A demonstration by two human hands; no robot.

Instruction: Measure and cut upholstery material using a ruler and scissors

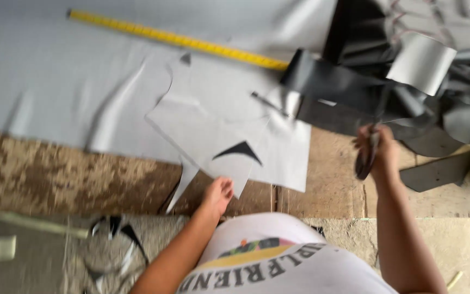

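Right now my left hand [217,194] rests with fingers loosely curled on the near corner of the cut grey sheet piece [229,136], which lies at the front edge of the desk [55,174] and hangs a little past it. My right hand [375,152] is closed around a pair of scissors [366,158], lifted clear of the desk, blades pointing down as far as the blur lets me tell; whether they are open I cannot say.

The risks as I judge them: the grey piece is held only at one corner, so a tug could slide it off the front edge to the floor, where scraps [112,234] already lie. The scissors hang just beside the loose heap of dark and silvery material [409,71] at the far right corner; a careless swing could snag a strip and drag the heap. The yellow tape measure [175,39] across the big grey sheet [55,71] along the far edge is well apart and safe.
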